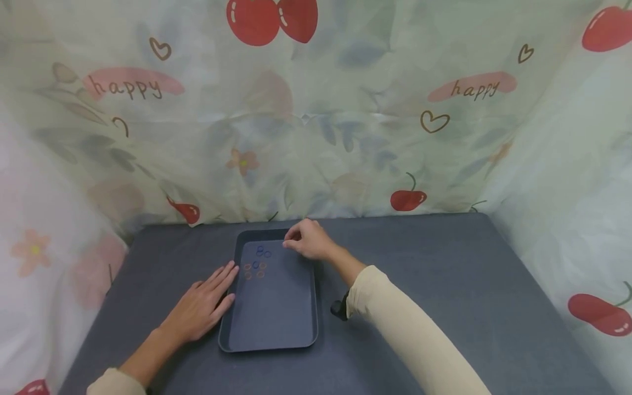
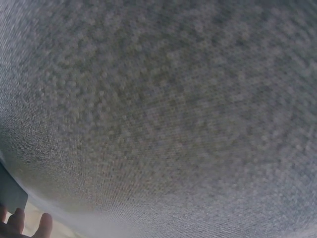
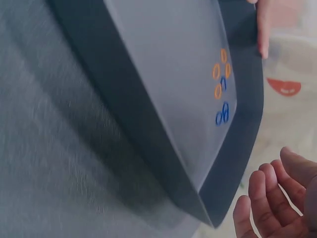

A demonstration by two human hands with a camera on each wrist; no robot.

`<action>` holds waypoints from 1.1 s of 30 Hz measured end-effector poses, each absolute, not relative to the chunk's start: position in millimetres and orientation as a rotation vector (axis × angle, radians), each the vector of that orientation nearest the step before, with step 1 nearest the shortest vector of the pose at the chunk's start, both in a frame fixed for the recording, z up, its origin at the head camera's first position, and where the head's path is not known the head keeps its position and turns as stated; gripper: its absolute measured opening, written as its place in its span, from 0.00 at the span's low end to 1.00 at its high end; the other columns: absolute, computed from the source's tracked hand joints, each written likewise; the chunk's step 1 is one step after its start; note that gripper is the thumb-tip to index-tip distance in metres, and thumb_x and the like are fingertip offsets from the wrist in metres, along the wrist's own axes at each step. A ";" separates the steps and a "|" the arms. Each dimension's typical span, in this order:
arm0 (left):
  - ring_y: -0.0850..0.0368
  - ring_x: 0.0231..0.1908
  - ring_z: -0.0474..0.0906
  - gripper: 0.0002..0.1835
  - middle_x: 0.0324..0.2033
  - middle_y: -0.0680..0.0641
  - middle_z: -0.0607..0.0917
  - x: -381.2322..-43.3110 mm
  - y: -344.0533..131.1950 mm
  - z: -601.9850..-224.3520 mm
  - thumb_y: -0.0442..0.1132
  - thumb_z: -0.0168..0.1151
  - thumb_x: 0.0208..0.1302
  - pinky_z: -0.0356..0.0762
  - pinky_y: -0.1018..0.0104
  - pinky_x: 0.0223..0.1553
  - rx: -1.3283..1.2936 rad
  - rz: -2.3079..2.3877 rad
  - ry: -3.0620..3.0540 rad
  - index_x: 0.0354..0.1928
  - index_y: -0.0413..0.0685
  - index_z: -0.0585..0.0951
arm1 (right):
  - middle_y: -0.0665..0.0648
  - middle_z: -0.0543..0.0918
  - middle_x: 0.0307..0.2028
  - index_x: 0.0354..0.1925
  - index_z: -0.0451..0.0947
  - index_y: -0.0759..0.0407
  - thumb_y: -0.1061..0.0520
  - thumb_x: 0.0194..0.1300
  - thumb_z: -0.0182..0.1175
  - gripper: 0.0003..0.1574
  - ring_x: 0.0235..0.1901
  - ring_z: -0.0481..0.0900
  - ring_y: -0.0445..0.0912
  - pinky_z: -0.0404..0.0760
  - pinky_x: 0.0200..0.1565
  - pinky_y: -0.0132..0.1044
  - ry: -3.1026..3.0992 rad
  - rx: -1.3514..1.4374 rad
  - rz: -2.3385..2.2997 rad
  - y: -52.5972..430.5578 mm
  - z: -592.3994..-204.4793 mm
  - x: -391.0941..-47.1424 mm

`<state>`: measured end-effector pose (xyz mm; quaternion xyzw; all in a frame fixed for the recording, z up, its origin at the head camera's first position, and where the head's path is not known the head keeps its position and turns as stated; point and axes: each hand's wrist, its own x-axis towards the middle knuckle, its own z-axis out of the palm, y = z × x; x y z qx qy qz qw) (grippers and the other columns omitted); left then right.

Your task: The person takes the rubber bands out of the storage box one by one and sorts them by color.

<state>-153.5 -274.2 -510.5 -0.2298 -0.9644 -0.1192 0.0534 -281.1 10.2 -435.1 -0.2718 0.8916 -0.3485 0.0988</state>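
Observation:
A dark rectangular tray (image 1: 274,312) lies on the grey cloth with its long side running away from me. Several small orange rings (image 3: 214,72) and several small blue rings (image 3: 226,119) lie grouped on its floor, towards the far left. My left hand (image 1: 204,304) rests at the tray's left rim, fingers straight, fingertips on the edge. Over the far right corner is my right hand (image 1: 308,240), its fingers bent and the thumb near the index fingertip. The right wrist view shows the right-hand fingers (image 3: 257,186) loosely curled beside the tray wall, with nothing visible between them.
Grey cloth (image 1: 419,263) covers the table around the tray. A pale curtain (image 1: 340,164) with cherries and flowers hangs close behind the tray's far end and along both sides. Cloth fills most of the left wrist view.

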 end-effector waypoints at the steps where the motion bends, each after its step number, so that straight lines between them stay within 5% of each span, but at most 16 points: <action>1: 0.46 0.69 0.58 0.33 0.74 0.46 0.57 -153.5 -274.3 -510.4 0.49 0.52 0.74 0.66 0.40 0.54 -0.698 -0.365 -2.934 0.75 0.47 0.59 | 0.47 0.85 0.33 0.40 0.87 0.57 0.57 0.66 0.64 0.07 0.33 0.80 0.39 0.77 0.39 0.34 2.631 -0.794 -1.032 6.8 -436.3 -280.1; 16: 0.46 0.69 0.59 0.32 0.74 0.46 0.57 -154.2 -273.9 -510.6 0.49 0.51 0.74 0.67 0.41 0.54 -0.686 -0.374 -2.944 0.75 0.47 0.59 | 0.47 0.86 0.32 0.39 0.88 0.57 0.56 0.65 0.65 0.08 0.30 0.80 0.38 0.76 0.35 0.32 2.620 -0.760 -0.955 -26.9 -449.2 -272.9; 33: 0.46 0.69 0.59 0.33 0.73 0.46 0.57 -152.5 -274.6 -510.3 0.48 0.51 0.74 0.68 0.42 0.53 -0.703 -0.372 -2.921 0.75 0.46 0.58 | 0.46 0.86 0.34 0.40 0.88 0.56 0.56 0.64 0.67 0.08 0.36 0.81 0.40 0.76 0.45 0.37 2.661 -0.686 -0.885 -53.3 -478.0 -268.2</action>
